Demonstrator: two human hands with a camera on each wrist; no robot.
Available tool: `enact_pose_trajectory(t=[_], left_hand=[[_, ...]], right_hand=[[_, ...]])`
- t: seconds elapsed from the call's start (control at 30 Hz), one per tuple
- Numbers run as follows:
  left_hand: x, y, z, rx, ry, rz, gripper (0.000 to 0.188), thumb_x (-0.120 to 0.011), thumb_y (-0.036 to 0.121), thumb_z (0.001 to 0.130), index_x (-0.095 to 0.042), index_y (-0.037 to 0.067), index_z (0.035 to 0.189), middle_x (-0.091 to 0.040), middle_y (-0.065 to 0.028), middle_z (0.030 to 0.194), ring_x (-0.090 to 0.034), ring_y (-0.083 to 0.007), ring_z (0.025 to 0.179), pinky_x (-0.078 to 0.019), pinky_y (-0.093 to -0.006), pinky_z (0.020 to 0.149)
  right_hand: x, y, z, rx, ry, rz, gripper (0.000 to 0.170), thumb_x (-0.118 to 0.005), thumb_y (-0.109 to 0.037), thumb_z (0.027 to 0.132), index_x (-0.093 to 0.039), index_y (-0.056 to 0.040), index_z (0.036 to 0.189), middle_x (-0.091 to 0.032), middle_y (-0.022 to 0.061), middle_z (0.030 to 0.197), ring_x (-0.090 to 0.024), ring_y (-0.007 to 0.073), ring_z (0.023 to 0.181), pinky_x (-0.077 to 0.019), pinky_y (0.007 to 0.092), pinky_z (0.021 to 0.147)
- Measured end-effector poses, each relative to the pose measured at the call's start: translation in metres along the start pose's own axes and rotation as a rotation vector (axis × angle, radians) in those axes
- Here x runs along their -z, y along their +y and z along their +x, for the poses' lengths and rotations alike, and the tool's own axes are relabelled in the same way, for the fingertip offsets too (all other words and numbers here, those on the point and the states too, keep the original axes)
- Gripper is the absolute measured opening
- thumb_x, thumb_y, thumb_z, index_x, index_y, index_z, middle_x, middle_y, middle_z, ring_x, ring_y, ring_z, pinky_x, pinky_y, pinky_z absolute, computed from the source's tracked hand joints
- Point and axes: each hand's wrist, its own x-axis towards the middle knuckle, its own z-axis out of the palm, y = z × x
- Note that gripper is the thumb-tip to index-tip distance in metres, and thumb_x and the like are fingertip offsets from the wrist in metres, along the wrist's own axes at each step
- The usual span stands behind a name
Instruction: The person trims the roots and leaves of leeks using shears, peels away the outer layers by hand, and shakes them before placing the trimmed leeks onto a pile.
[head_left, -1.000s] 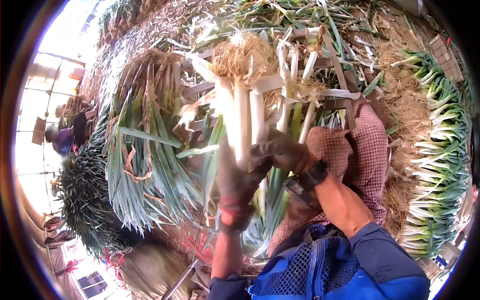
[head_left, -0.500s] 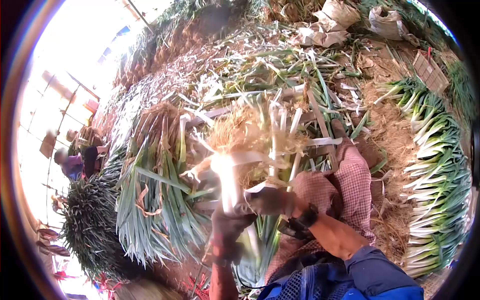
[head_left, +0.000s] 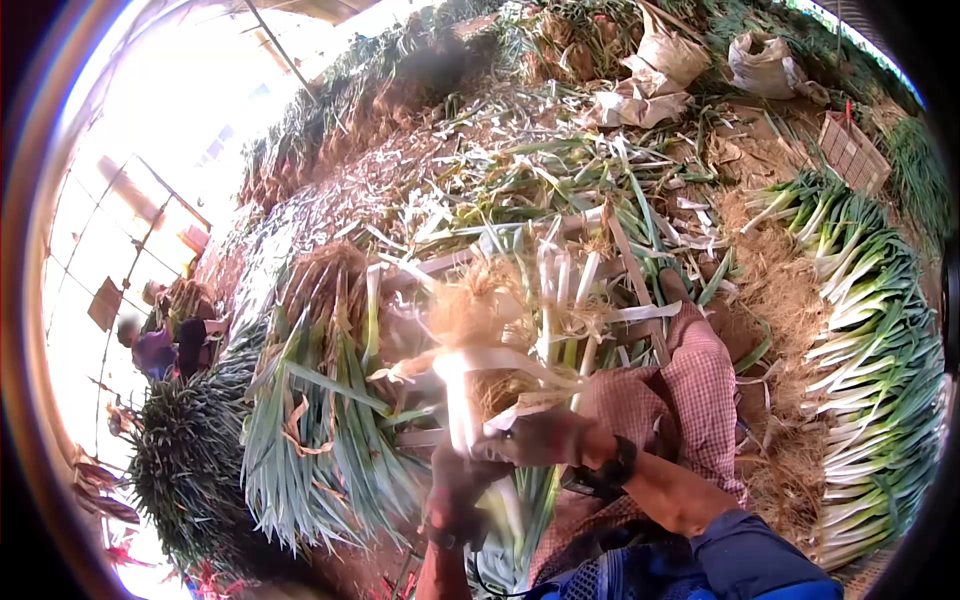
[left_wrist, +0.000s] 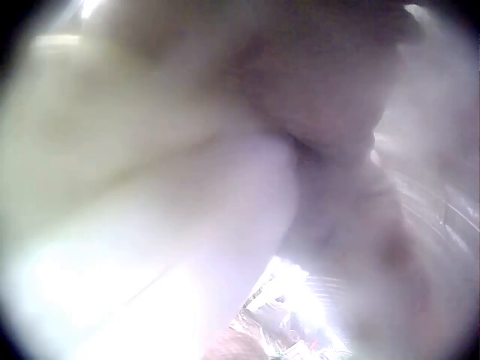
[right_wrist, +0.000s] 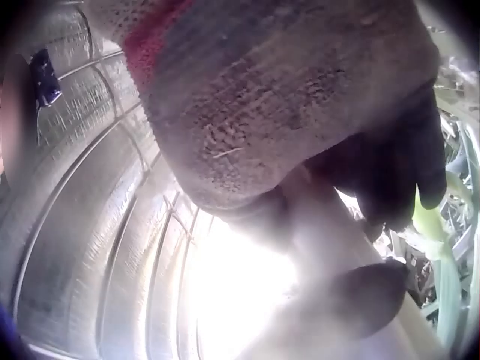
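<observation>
Both hands wear dark, dirty gloves. In the head view, the left hand [head_left: 460, 492] grips a bundle of leeks around the white stalks [head_left: 462, 410], roots [head_left: 480, 305] upward. Beside it, the right hand [head_left: 550, 438] curls its fingers at the stalks, under a pale loose leaf strip [head_left: 510, 362] bent across them. The right wrist view has the gloved right hand [right_wrist: 292, 97] with thumb and fingers around a pale stalk [right_wrist: 330, 217]. Large blurred stalks [left_wrist: 150, 225] fill the left wrist view beside a gloved hand [left_wrist: 322, 82]; finger detail is unclear there.
Unpeeled leeks [head_left: 320, 420] hang at the left of a wooden frame [head_left: 635, 285]. Cleaned leeks [head_left: 870, 370] lie in a long row at right. Leaf scraps [head_left: 540, 170] cover the ground ahead, with sacks [head_left: 665, 60] behind. Another person [head_left: 155, 350] is at far left.
The head view has tilted toward the farther ground. Both hands now appear lower in it, and a pale leaf strip lies bent across the stalks that stood mostly uncovered before.
</observation>
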Motion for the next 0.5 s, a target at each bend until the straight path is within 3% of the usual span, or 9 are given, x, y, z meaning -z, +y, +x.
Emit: enact_pose_trajectory(t=[0.1,0.17,0.2,0.23,0.3,0.37,0.4,0.43,0.5], left_hand=[[-0.003,-0.005,0.004,-0.026,-0.015,0.04,0.061,-0.093,-0.009,0.071,-0.069,0.0,0.125,-0.078,-0.0078,0.113,-0.076,-0.0172,0.099,-0.0645,-0.0337,0.086],[-0.008,0.01,0.001,0.006,0.005,0.115,0.062,-0.092,-0.01,0.072,-0.068,-0.001,0.128,-0.077,-0.0077,0.114,-0.075,-0.0173,0.098,-0.0644,-0.0337,0.086],[-0.01,0.021,-0.001,0.012,0.065,0.055,0.054,-0.098,0.001,0.071,-0.075,0.001,0.119,-0.08,-0.0055,0.107,-0.074,-0.0124,0.095,-0.0624,-0.0317,0.081],[0.001,0.022,0.0,-0.022,0.019,0.074,0.057,-0.097,0.0,0.07,-0.073,0.0,0.122,-0.079,-0.0057,0.108,-0.073,-0.0133,0.094,-0.0624,-0.0315,0.08],[0.018,0.042,-0.006,0.071,0.133,-0.015,0.061,-0.095,0.0,0.069,-0.071,0.0,0.125,-0.078,-0.0072,0.108,-0.073,-0.0166,0.092,-0.0627,-0.0323,0.079],[0.038,0.055,-0.012,-0.146,0.158,0.03,0.037,-0.083,0.004,0.086,-0.066,-0.01,0.115,-0.076,-0.0139,0.1,-0.073,-0.0221,0.068,-0.067,-0.039,0.061],[0.046,0.081,-0.017,0.011,0.23,0.125,0.039,-0.084,0.002,0.078,-0.068,-0.006,0.113,-0.074,-0.0097,0.093,-0.071,-0.0207,0.067,-0.0651,-0.0371,0.062],[0.056,0.092,-0.021,-0.04,0.26,0.161,0.042,-0.083,0.001,0.073,-0.07,-0.003,0.113,-0.072,-0.0055,0.087,-0.068,-0.0192,0.069,-0.0612,-0.0344,0.067],[0.065,0.133,-0.033,0.011,0.323,0.15,0.049,-0.086,0.004,0.068,-0.072,0.0,0.115,-0.071,-0.0039,0.088,-0.068,-0.0182,0.074,-0.0576,-0.0336,0.073]], right_hand=[[0.019,-0.013,-0.005,-0.124,-0.112,-0.015,0.037,-0.063,-0.041,0.105,-0.077,-0.0072,0.113,-0.079,0.0175,0.109,-0.075,0.0338,0.095,-0.0574,0.0452,0.09],[0.006,0.009,-0.007,0.092,0.026,0.039,0.031,-0.071,-0.036,0.101,-0.077,-0.0088,0.115,-0.078,0.0153,0.102,-0.075,0.0319,0.091,-0.0581,0.0436,0.088],[-0.007,0.023,-0.009,0.123,0.136,0.095,0.034,-0.08,-0.034,0.096,-0.076,-0.0081,0.118,-0.076,0.0122,0.094,-0.073,0.0281,0.085,-0.0585,0.0414,0.084],[-0.007,0.018,-0.015,0.163,0.286,0.061,0.042,-0.082,-0.036,0.095,-0.072,-0.0063,0.123,-0.073,0.0082,0.091,-0.071,0.0256,0.081,-0.058,0.039,0.081],[0.027,0.012,-0.023,0.051,0.0,0.111,0.065,-0.079,-0.051,0.094,-0.064,-0.0019,0.134,-0.074,0.016,0.11,-0.073,0.0267,0.096,-0.0594,0.0393,0.088],[0.056,0.014,-0.027,0.003,-0.032,0.086,0.07,-0.081,-0.053,0.093,-0.063,-0.0026,0.137,-0.075,0.0135,0.106,-0.073,0.0213,0.087,-0.0604,0.0354,0.078],[0.069,0.015,-0.029,0.031,0.061,0.185,0.069,-0.082,-0.054,0.092,-0.065,-0.0025,0.136,-0.075,0.0123,0.104,-0.073,0.0199,0.086,-0.061,0.0342,0.077],[0.082,0.014,-0.029,0.057,0.158,0.28,0.069,-0.082,-0.054,0.092,-0.067,-0.0024,0.135,-0.076,0.011,0.102,-0.073,0.0185,0.085,-0.0615,0.0329,0.075],[0.107,0.006,-0.018,0.118,0.25,0.554,0.07,-0.082,-0.053,0.093,-0.066,-0.0024,0.139,-0.077,0.0115,0.107,-0.075,0.0187,0.091,-0.0634,0.0345,0.084]])
